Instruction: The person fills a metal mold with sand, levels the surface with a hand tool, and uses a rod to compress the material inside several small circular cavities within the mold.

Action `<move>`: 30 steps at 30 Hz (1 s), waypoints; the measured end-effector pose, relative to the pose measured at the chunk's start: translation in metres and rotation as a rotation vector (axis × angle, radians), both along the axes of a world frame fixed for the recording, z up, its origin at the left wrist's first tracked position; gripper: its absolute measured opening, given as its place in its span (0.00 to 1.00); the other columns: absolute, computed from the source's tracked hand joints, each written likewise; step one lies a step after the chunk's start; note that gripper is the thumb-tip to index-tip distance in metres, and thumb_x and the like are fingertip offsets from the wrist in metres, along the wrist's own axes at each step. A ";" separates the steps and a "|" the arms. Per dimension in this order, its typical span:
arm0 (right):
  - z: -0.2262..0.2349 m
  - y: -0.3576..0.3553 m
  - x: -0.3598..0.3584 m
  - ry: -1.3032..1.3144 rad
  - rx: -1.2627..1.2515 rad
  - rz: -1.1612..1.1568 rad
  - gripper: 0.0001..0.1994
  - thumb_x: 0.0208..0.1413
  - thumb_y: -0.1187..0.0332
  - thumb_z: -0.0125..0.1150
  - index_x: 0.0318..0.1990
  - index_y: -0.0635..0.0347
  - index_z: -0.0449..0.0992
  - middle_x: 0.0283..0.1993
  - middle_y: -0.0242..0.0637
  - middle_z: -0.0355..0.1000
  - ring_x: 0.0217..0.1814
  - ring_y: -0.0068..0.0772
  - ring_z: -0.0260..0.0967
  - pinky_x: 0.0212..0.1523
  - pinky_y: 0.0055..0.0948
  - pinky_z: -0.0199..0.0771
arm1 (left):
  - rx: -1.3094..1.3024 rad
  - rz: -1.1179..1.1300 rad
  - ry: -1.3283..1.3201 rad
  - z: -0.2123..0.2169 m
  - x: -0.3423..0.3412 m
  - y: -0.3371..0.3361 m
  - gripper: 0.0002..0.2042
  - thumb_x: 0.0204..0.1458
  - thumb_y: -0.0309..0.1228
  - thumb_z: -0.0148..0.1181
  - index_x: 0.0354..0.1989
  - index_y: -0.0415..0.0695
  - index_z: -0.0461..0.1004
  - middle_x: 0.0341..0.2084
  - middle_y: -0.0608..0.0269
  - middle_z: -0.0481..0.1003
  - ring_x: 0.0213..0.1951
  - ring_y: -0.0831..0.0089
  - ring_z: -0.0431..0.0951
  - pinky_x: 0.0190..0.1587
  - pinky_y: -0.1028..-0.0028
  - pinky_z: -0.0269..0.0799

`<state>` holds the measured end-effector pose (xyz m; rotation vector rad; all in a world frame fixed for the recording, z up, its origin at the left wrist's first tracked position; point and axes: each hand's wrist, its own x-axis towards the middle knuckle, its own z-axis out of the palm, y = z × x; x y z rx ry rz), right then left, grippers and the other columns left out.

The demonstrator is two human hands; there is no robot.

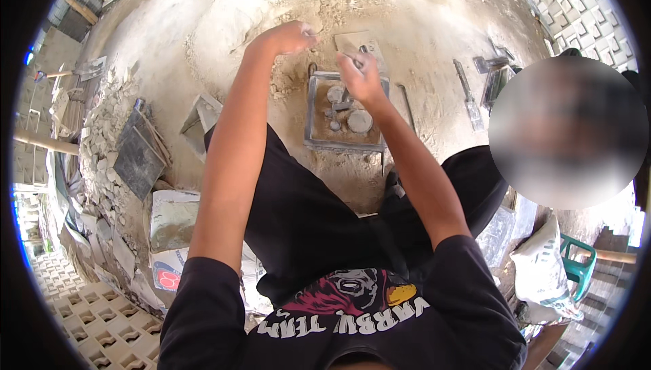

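Observation:
My left hand is held over the loose sandy powder in front of me. Its fingers bend downward and are smeared by motion, so I cannot tell if it holds anything. Closed near the far right corner of a metal mould frame, my right hand grips a short dark metal piece, whose kind is unclear. Inside the frame are a round pale disc, a smaller round piece and small grey blocks. A flat board lies just beyond the frame.
A pale powder heap spreads ahead. Right of the frame lie a thin rod and a long flat tool. Rubble and a dark slab are at left. Another person is close on the right, near a white sack.

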<state>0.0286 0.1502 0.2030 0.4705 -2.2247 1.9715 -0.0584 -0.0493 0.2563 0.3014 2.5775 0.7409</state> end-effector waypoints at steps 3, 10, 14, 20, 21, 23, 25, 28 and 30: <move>0.013 0.010 -0.021 -0.109 0.008 -0.138 0.20 0.59 0.64 0.55 0.16 0.63 0.65 0.15 0.24 0.58 0.20 0.17 0.51 0.21 0.31 0.50 | -0.112 -0.056 0.077 0.014 0.009 0.009 0.25 0.57 0.52 0.53 0.57 0.48 0.71 0.55 0.55 0.72 0.54 0.63 0.73 0.56 0.64 0.67; 0.014 0.000 -0.019 0.046 0.034 -0.581 0.24 0.63 0.60 0.50 0.15 0.63 0.64 0.12 0.30 0.55 0.18 0.21 0.49 0.21 0.34 0.51 | -0.117 -0.020 0.078 0.006 0.007 -0.007 0.28 0.57 0.54 0.52 0.60 0.47 0.69 0.58 0.53 0.70 0.57 0.61 0.71 0.59 0.63 0.65; 0.021 0.001 -0.016 -0.053 0.068 -0.710 0.29 0.65 0.49 0.48 0.17 0.65 0.63 0.13 0.33 0.54 0.19 0.26 0.51 0.22 0.36 0.54 | -0.157 -0.016 0.087 0.015 0.015 -0.004 0.30 0.56 0.55 0.52 0.61 0.48 0.68 0.59 0.52 0.69 0.60 0.59 0.70 0.61 0.62 0.63; 0.020 0.004 -0.039 -0.050 0.032 -0.778 0.30 0.64 0.46 0.48 0.19 0.65 0.65 0.15 0.38 0.58 0.21 0.33 0.55 0.26 0.40 0.59 | -0.177 -0.007 0.050 0.018 0.015 0.006 0.31 0.56 0.57 0.51 0.62 0.49 0.67 0.59 0.53 0.69 0.60 0.58 0.68 0.62 0.61 0.61; 0.020 0.007 -0.044 -0.055 0.075 -0.721 0.30 0.64 0.46 0.48 0.19 0.66 0.65 0.16 0.39 0.59 0.21 0.34 0.55 0.27 0.40 0.59 | -0.176 -0.011 0.044 0.017 0.012 0.008 0.31 0.56 0.57 0.51 0.62 0.49 0.66 0.59 0.53 0.69 0.61 0.58 0.68 0.62 0.61 0.61; 0.021 0.010 -0.058 -0.065 0.162 -0.610 0.30 0.64 0.47 0.48 0.20 0.66 0.65 0.17 0.42 0.61 0.21 0.36 0.56 0.28 0.41 0.60 | -0.157 -0.025 0.082 0.008 0.006 0.009 0.31 0.56 0.57 0.51 0.62 0.49 0.66 0.59 0.53 0.69 0.60 0.58 0.69 0.62 0.61 0.62; 0.034 -0.003 -0.048 -0.050 0.129 -0.660 0.30 0.64 0.47 0.48 0.19 0.67 0.65 0.17 0.44 0.62 0.21 0.37 0.56 0.28 0.41 0.60 | -0.174 -0.016 0.101 0.003 0.007 0.002 0.31 0.56 0.57 0.51 0.62 0.49 0.67 0.59 0.53 0.69 0.60 0.59 0.69 0.62 0.61 0.62; 0.022 0.001 -0.059 0.077 0.180 -0.562 0.31 0.64 0.47 0.49 0.18 0.67 0.64 0.16 0.43 0.59 0.20 0.36 0.54 0.26 0.40 0.59 | -0.161 -0.021 0.099 0.004 0.008 0.008 0.31 0.56 0.57 0.51 0.61 0.48 0.68 0.59 0.53 0.69 0.60 0.59 0.68 0.61 0.62 0.63; 0.005 0.003 -0.069 0.089 0.164 -0.472 0.31 0.63 0.47 0.49 0.16 0.66 0.63 0.14 0.39 0.56 0.19 0.33 0.52 0.25 0.39 0.57 | -0.101 -0.026 0.055 0.005 0.002 0.003 0.31 0.56 0.57 0.51 0.61 0.48 0.68 0.60 0.54 0.68 0.61 0.59 0.68 0.61 0.61 0.63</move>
